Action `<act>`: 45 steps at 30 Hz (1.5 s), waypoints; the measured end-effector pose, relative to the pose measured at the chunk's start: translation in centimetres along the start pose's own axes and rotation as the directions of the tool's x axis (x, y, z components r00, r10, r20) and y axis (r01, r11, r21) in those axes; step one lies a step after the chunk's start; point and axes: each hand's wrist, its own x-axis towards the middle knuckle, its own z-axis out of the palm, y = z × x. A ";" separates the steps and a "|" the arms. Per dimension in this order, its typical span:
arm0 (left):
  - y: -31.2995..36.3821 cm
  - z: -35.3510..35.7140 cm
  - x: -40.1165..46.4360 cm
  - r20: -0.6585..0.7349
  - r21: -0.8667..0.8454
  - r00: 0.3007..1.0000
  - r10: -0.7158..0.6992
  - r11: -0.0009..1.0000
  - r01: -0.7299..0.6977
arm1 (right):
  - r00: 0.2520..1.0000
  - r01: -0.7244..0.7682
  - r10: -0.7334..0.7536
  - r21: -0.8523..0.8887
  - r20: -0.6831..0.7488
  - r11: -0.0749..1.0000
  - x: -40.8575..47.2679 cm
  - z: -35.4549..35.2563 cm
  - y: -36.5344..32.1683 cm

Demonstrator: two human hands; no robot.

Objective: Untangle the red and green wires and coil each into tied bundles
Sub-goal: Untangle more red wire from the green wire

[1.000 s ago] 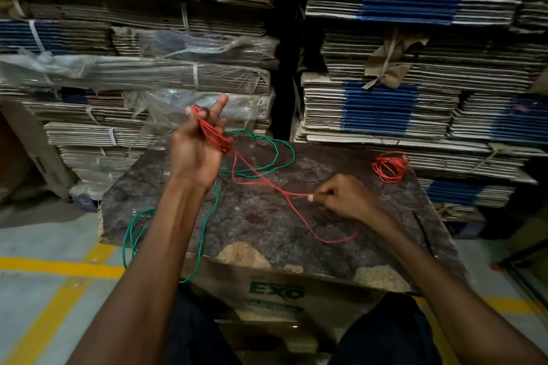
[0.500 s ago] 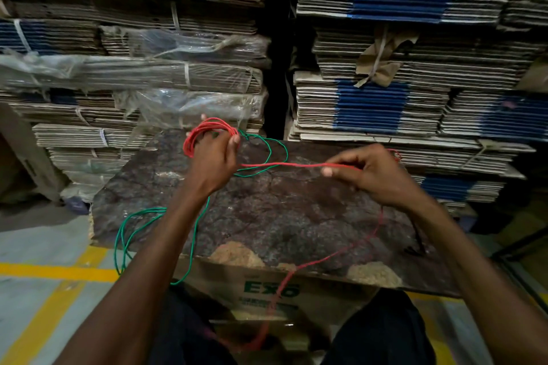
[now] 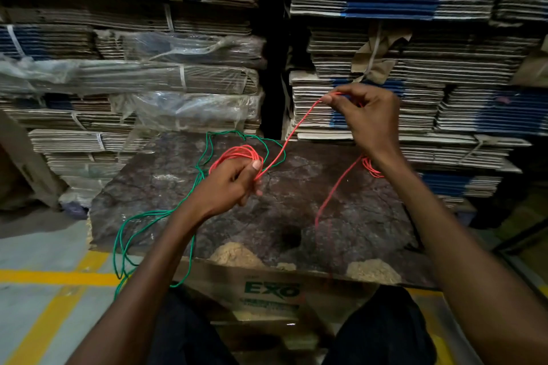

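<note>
Several red wire (image 3: 292, 133) loops clenched in left hand (image 3: 228, 184) over bench (image 3: 350, 216); strand pinched by raised right hand (image 3: 366, 115) (taut between). Green wire (image 3: 142, 225) draped off left edge.

the left hand (image 3: 229, 184) grips a coil of red wire (image 3: 237, 154) above the dark worn board (image 3: 341, 216), the right hand (image 3: 366, 115) pinches its strand raised high, and green wire (image 3: 142, 225) trails off the board's left edge.
</note>
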 end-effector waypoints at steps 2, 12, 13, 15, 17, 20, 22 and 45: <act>1.0 -0.1 -0.3 0.027 -0.185 0.999 -0.027 0.982 0.032 | 0.999 0.021 -0.023 -0.084 -0.026 0.996 0.6 0.6 0.4; 4.8 -0.5 0.3 0.062 -0.884 0.998 0.013 0.464 0.049 | 0.963 -0.133 0.193 -0.292 0.189 0.947 -0.2 4.0 4.5; 4.8 -0.6 0.6 0.048 -0.913 0.999 0.021 0.406 0.035 | 0.935 -0.180 0.252 -0.280 0.249 0.943 -0.6 4.3 5.0; 4.7 -0.6 1.2 0.029 -0.951 0.999 0.040 0.309 0.015 | 0.862 -0.277 0.340 -0.211 0.376 0.937 -2.0 5.0 5.7; 4.7 -0.8 1.8 0.025 -0.969 0.996 0.082 0.249 0.004 | 0.776 -0.400 0.392 -0.096 0.495 0.912 -3.9 5.5 5.5; 4.3 -1.0 2.8 -0.013 -0.983 0.992 0.129 0.179 -0.036 | 0.633 -0.562 0.471 -0.054 0.614 0.826 -6.7 6.1 4.6; 3.8 -1.2 3.5 -0.056 -0.983 0.991 0.126 0.169 -0.077 | 0.563 -0.610 0.507 -0.085 0.653 0.788 -8.1 6.1 4.3; 0.2 1.7 6.9 -0.187 0.367 0.962 0.199 0.923 -0.120 | 0.672 -0.331 0.254 -0.025 0.695 0.943 -4.4 -3.4 -3.5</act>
